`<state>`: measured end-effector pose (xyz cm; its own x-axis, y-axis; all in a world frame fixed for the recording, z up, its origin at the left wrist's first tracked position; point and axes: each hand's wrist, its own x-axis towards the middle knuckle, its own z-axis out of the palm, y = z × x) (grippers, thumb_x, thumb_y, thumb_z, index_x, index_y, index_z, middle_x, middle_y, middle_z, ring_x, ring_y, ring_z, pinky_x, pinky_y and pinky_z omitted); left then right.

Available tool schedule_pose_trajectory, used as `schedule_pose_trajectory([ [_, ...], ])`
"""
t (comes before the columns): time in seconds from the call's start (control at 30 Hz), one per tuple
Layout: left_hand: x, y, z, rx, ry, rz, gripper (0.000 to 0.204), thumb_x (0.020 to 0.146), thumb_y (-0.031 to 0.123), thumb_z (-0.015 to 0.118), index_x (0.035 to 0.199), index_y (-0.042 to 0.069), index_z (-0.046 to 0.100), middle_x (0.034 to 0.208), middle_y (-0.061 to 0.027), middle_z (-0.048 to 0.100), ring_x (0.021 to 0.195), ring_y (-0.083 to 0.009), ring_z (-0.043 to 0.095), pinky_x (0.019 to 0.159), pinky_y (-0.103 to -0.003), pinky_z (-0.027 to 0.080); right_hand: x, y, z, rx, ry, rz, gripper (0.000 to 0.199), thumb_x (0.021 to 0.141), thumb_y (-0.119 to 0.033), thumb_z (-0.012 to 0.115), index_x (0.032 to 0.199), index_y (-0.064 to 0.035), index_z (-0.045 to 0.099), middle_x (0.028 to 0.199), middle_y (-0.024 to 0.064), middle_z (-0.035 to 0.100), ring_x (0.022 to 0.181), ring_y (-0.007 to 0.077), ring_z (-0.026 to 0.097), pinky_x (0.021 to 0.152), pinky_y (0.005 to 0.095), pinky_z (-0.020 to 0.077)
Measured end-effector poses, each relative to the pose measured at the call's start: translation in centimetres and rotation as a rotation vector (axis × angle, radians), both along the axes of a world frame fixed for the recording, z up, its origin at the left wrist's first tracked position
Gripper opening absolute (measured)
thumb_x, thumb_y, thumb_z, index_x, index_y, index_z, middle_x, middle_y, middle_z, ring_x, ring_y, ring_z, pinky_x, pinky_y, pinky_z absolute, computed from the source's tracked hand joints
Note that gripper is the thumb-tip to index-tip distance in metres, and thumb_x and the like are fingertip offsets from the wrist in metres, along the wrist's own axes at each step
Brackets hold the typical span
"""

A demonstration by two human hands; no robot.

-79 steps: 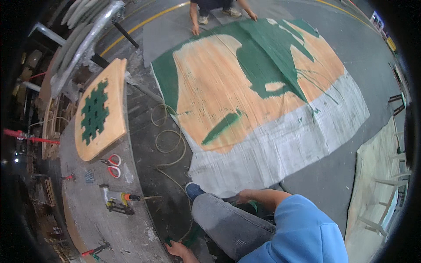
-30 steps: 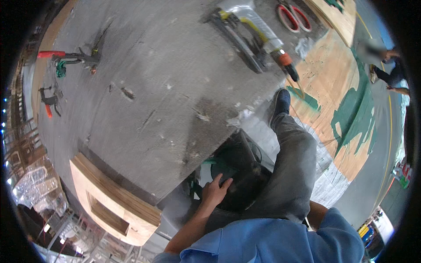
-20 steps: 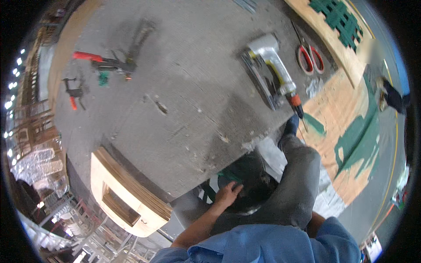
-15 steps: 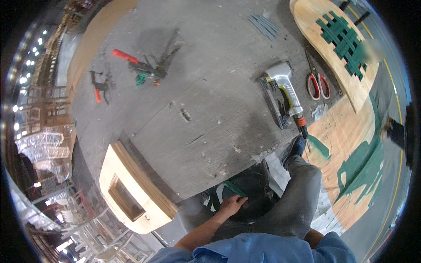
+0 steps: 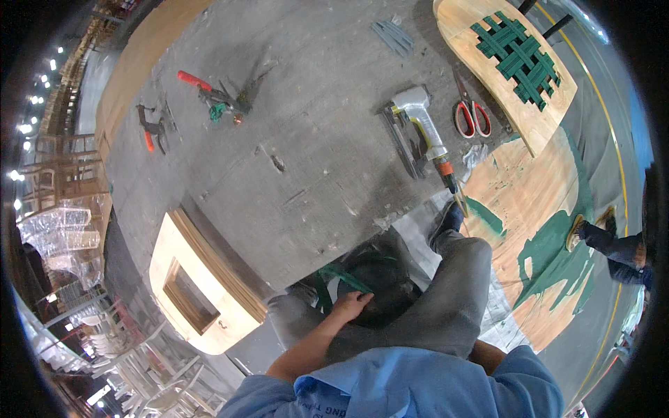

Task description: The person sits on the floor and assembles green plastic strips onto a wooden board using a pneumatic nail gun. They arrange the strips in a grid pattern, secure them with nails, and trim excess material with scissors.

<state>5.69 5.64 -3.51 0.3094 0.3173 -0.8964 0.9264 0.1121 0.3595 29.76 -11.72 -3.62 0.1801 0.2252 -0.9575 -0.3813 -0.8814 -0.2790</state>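
My left hand is low between my legs, its fingers pinched at the end of a green strap. The strap slants up and left from my fingertips over a dark, shadowed area below the table edge. Of my right arm only a bit of forearm shows beside my thigh; the hand itself is hidden. Beyond my right knee, a silver staple gun with an orange hose fitting lies on the grey worktable. Red-handled scissors lie to its right.
A wooden panel with woven green straps lies at the far right, near a green-stained board. Stacked panels with a rectangular opening stand left. Red-handled pliers, another hand tool and grey staple strips lie farther off. A person's legs show right.
The whole view has shifted, so the table things sit further left and up. A person's legs and shoes now show more fully at the right. My left hand keeps its pinch on the strap.
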Motion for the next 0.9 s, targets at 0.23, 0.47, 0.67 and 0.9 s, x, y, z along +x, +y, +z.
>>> schedule_pose_trajectory([
  [0.23,-5.6,1.9,1.5,-0.051,0.01,0.114,0.078,0.1,0.062,0.049,0.13,-0.009,0.06,0.129,-0.0321,0.063,0.122,-0.0444,0.061,0.104,-0.046,0.047,0.1,0.2,0.4,0.018,-0.005,-0.087,0.044,0.101,-0.035,0.058,0.125,0.0022,0.065,0.116,0.0142,0.07,0.107,0.025,0.064,0.095,0.0382,0.0506],
  [0.47,-3.3,2.1,1.6,-0.202,0.053,-0.044,0.065,0.101,0.056,0.053,0.138,0.002,0.06,0.135,-0.0216,0.064,0.126,-0.0372,0.06,0.105,-0.041,0.046,-0.4,1.1,0.8,0.009,0.004,-0.167,0.044,0.102,-0.035,0.058,0.124,0.0027,0.065,0.116,0.0142,0.07,0.107,0.0248,0.064,0.095,0.0382,0.0506],
  [0.67,-1.1,1.6,2.1,-0.184,0.031,-0.119,0.069,0.1,0.06,0.051,0.138,0.003,0.06,0.133,-0.025,0.064,0.124,-0.0396,0.061,0.103,-0.044,0.048,-0.5,1.1,1.0,-0.032,0.006,-0.231,0.045,0.102,-0.035,0.059,0.124,0.003,0.065,0.115,0.0141,0.07,0.106,0.0246,0.064,0.095,0.0382,0.0505],
  [0.9,0.5,2.3,-1.0,-0.266,-0.005,-0.13,0.07,0.101,0.063,0.046,0.137,0.004,0.06,0.139,-0.0245,0.06,0.127,-0.0418,0.058,0.105,-0.047,0.046,-1.7,1.4,0.4,-0.047,0.01,-0.315,0.045,0.102,-0.036,0.059,0.123,0.0034,0.065,0.115,0.0141,0.07,0.106,0.0244,0.064,0.095,0.0381,0.0505],
])
